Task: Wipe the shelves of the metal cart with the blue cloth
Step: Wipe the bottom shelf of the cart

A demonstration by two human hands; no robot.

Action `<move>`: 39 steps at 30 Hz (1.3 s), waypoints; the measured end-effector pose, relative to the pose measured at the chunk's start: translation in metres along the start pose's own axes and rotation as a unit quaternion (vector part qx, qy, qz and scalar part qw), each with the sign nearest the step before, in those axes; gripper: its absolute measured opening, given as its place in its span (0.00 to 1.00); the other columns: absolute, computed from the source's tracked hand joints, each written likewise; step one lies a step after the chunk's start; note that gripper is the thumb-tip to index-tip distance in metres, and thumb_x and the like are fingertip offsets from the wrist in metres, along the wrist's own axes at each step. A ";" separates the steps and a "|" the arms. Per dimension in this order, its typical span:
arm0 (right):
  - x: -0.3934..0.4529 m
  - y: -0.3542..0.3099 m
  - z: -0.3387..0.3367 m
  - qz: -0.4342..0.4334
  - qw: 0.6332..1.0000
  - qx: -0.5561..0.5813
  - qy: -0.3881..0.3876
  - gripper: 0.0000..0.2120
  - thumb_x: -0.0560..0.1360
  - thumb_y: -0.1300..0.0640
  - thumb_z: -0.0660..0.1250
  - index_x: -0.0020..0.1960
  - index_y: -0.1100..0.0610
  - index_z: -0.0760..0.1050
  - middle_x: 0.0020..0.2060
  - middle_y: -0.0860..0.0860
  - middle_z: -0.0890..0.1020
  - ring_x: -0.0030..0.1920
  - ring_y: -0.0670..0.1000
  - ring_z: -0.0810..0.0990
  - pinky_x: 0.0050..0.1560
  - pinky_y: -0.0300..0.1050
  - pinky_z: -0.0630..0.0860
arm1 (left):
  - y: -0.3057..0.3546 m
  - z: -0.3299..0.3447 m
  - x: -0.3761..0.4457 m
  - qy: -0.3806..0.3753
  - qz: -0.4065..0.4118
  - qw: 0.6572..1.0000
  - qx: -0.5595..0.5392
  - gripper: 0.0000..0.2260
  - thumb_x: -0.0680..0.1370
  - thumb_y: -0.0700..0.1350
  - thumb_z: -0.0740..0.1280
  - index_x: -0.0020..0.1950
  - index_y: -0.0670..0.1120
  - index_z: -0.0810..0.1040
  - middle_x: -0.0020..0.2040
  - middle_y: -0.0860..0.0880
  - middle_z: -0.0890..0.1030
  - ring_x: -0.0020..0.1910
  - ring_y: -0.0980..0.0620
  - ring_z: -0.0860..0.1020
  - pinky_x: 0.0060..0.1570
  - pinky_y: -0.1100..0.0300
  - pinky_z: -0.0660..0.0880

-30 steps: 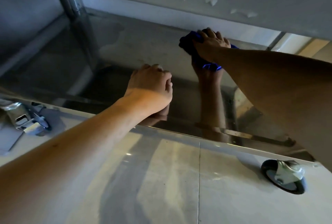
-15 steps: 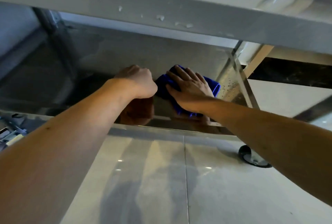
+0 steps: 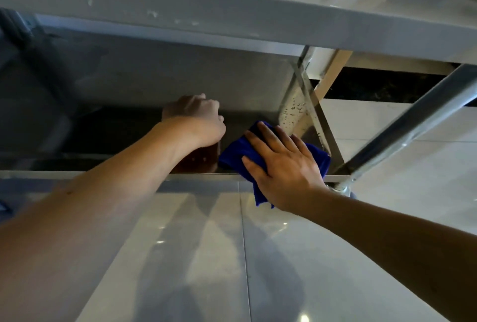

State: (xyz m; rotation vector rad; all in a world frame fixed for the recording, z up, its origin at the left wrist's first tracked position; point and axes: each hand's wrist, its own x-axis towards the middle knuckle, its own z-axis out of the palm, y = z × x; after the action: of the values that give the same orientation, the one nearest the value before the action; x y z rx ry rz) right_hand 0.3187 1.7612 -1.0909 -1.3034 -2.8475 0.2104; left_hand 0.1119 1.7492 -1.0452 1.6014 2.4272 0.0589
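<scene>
The blue cloth [image 3: 238, 150] lies on the bottom shelf [image 3: 121, 138] of the metal cart, at its near right corner, with one end hanging over the front edge. My right hand [image 3: 282, 167] presses flat on the cloth with straight, spread fingers. My left hand [image 3: 198, 121] rests as a fist on the same shelf just left of the cloth, holding nothing. The shiny shelf mirrors both hands.
The shelf above [image 3: 232, 25] overhangs the work area closely. A slanted metal post [image 3: 402, 130] and a corner upright [image 3: 304, 105] stand right of the cloth. Glossy pale floor tiles [image 3: 206, 257] lie in front of the cart.
My right hand has dragged the cloth from the back of the shelf toward me and to the right, up to the front edge. My left hand stayed on the shelf.
</scene>
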 end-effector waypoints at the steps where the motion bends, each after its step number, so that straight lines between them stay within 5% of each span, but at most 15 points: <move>1: 0.006 0.005 0.000 0.014 1.000 0.002 0.005 0.29 0.82 0.33 0.40 0.81 0.38 0.48 0.83 0.44 0.51 0.82 0.53 0.47 0.79 0.56 0.41 | 0.010 0.005 0.001 0.022 0.025 0.999 -0.012 0.16 0.82 0.54 0.59 0.67 0.50 0.75 0.64 0.47 0.75 0.59 0.45 0.75 0.49 0.51 0.68; 5: 0.047 0.027 -0.006 0.067 0.998 -0.003 0.023 0.28 0.83 0.34 0.45 0.82 0.40 0.53 0.83 0.47 0.54 0.82 0.56 0.50 0.80 0.62 0.48 | 0.042 0.017 0.006 0.052 0.030 0.995 -0.085 0.13 0.82 0.51 0.58 0.63 0.52 0.77 0.57 0.49 0.78 0.49 0.50 0.73 0.44 0.53 0.67; 11: 0.117 0.052 -0.011 0.163 0.986 -0.009 0.045 0.30 0.83 0.35 0.47 0.82 0.43 0.53 0.83 0.50 0.53 0.82 0.59 0.49 0.79 0.64 0.43 | 0.053 0.039 0.011 0.094 0.036 0.995 -0.027 0.10 0.80 0.52 0.59 0.58 0.53 0.77 0.52 0.50 0.77 0.53 0.46 0.74 0.51 0.48 0.69; 18: 0.199 0.082 -0.029 0.196 0.979 -0.003 0.050 0.27 0.82 0.39 0.51 0.79 0.46 0.61 0.80 0.54 0.61 0.79 0.62 0.56 0.76 0.65 0.53 | 0.046 0.032 0.009 0.083 0.047 0.995 -0.020 0.11 0.81 0.57 0.58 0.49 0.52 0.75 0.45 0.50 0.76 0.46 0.49 0.75 0.54 0.47 0.74; 23: 0.237 0.099 -0.036 0.168 0.985 -0.001 0.044 0.30 0.82 0.38 0.49 0.80 0.48 0.61 0.79 0.55 0.64 0.79 0.61 0.58 0.77 0.64 0.53 | 0.041 0.030 0.006 0.096 0.084 0.992 -0.017 0.12 0.82 0.55 0.56 0.53 0.52 0.77 0.50 0.52 0.78 0.49 0.49 0.75 0.54 0.49 0.73; 27: 0.242 0.096 -0.054 0.173 0.979 0.105 -0.001 0.43 0.68 0.27 0.51 0.77 0.48 0.65 0.77 0.58 0.68 0.75 0.65 0.65 0.74 0.63 0.62 | 0.040 0.032 0.007 0.086 0.082 0.993 -0.021 0.16 0.82 0.55 0.55 0.63 0.53 0.77 0.64 0.52 0.78 0.60 0.47 0.75 0.60 0.49 0.71; 29: 0.244 0.094 -0.057 0.159 0.974 0.157 -0.016 0.36 0.76 0.34 0.57 0.75 0.55 0.70 0.73 0.63 0.71 0.71 0.68 0.67 0.70 0.62 0.65 | 0.039 0.033 0.009 0.079 0.076 0.994 -0.025 0.18 0.82 0.56 0.55 0.67 0.54 0.76 0.68 0.53 0.77 0.64 0.46 0.74 0.61 0.48 0.69; 34: 0.238 0.107 -0.046 0.187 0.980 0.064 0.038 0.32 0.78 0.31 0.50 0.78 0.42 0.63 0.78 0.51 0.67 0.78 0.60 0.60 0.74 0.63 0.58 | 0.035 0.032 0.011 0.066 0.088 0.994 -0.018 0.17 0.81 0.54 0.55 0.67 0.55 0.75 0.66 0.54 0.77 0.64 0.46 0.73 0.60 0.48 0.67; 39: 0.191 0.096 -0.036 0.220 0.974 0.009 0.059 0.26 0.82 0.36 0.51 0.78 0.41 0.61 0.79 0.50 0.61 0.76 0.62 0.60 0.68 0.70 0.65 | 0.030 0.031 0.014 0.057 0.091 0.994 -0.021 0.17 0.81 0.57 0.56 0.62 0.53 0.78 0.53 0.51 0.80 0.50 0.48 0.75 0.48 0.52 0.68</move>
State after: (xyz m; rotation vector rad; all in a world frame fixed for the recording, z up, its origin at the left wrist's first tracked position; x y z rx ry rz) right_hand 0.2683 1.9716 -1.0775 -1.8582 -2.4187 0.1507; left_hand 0.1404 1.7708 -1.0726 1.8437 2.3364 0.2385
